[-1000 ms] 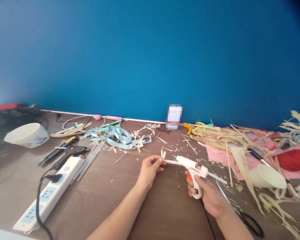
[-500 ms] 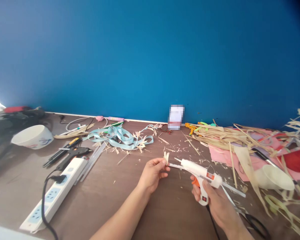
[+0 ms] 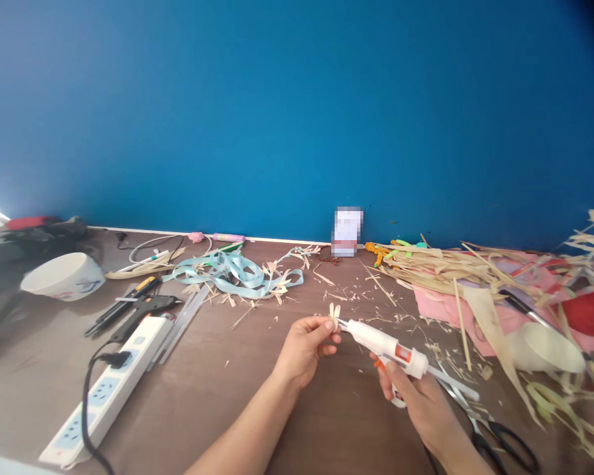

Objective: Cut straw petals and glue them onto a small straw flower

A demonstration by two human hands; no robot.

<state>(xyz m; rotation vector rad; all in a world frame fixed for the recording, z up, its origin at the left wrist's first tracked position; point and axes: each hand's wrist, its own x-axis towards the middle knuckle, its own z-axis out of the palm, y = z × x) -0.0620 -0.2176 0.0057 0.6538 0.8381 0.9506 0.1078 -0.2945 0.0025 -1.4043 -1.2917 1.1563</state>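
Between thumb and fingers, my left hand (image 3: 309, 346) pinches a small pale flower-like piece (image 3: 334, 311) with narrow petals pointing up. My right hand (image 3: 408, 389) is wrapped round the handle of a white glue gun (image 3: 376, 338) with an orange trigger. The gun's nozzle reaches the pale piece at my left fingertips; whether it touches cannot be made out. A clear glue stick (image 3: 453, 382) sticks out of the gun's back end. Under and beside my right wrist lie scissors (image 3: 495, 432) with black handles.
At left are a white power strip (image 3: 111, 389), a black glue gun (image 3: 146, 307) and a white bowl (image 3: 64, 277). Light-blue ribbon (image 3: 237, 270) lies towards the wall. Dried pale strips (image 3: 435, 267), pink paper (image 3: 435, 307) and a pale cup (image 3: 549, 349) crowd the right. Scraps litter the middle.
My right hand has brought the glue gun left, its nozzle closing on the pale piece, and tilted its back end lower. My left hand has barely shifted. More of the scissors shows.
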